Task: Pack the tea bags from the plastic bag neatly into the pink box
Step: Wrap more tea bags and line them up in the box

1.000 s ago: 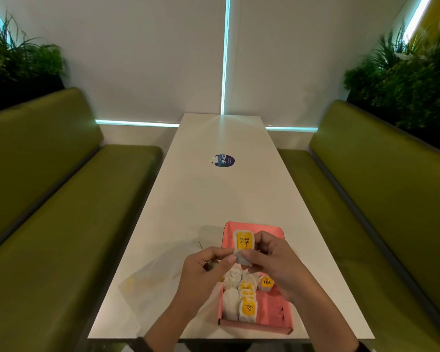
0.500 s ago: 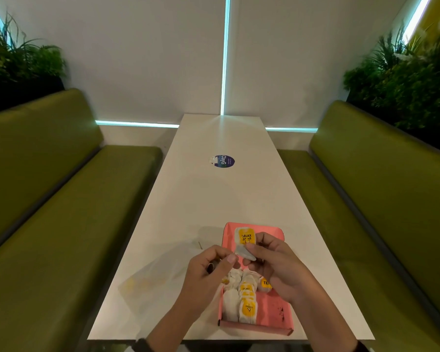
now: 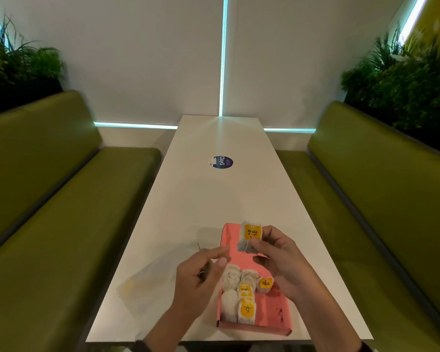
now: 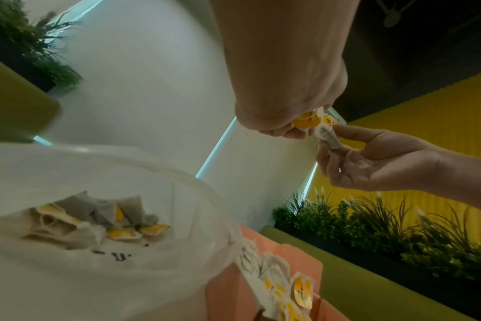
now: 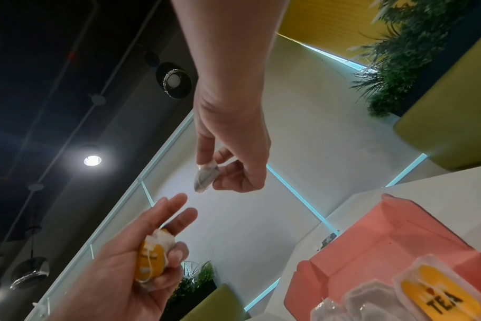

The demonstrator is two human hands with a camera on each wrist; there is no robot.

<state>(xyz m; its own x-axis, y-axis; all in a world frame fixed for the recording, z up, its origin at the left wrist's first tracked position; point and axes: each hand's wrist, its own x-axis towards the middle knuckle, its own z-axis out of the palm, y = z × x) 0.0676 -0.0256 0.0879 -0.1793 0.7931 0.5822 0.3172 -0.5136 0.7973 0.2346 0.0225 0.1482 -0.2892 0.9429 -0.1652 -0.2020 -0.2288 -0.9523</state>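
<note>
Above the pink box [image 3: 269, 308], right hand [image 3: 282, 262] pinches a tea bag [image 3: 250, 236].

Pink box [image 3: 271, 304], plain inside. My tea bags [image 3: 247, 297] white with yellow tags lettered black. Table [image 3: 201, 199] white, bearing one dark blue round sticker [image 3: 223, 162]. Benches [image 3: 61, 212] olive green.

The surface [image 3: 203, 204] is smooth white with a soft sheen. The pink box [image 3: 269, 308] looks like matt cardboard. The tea bags [image 3: 241, 293] are thin whitish paper with glossy yellow labels. The plastic bag [image 4: 102, 271] is filmy and translucent. The benches [image 3: 48, 224] look like smooth green upholstery.
</note>
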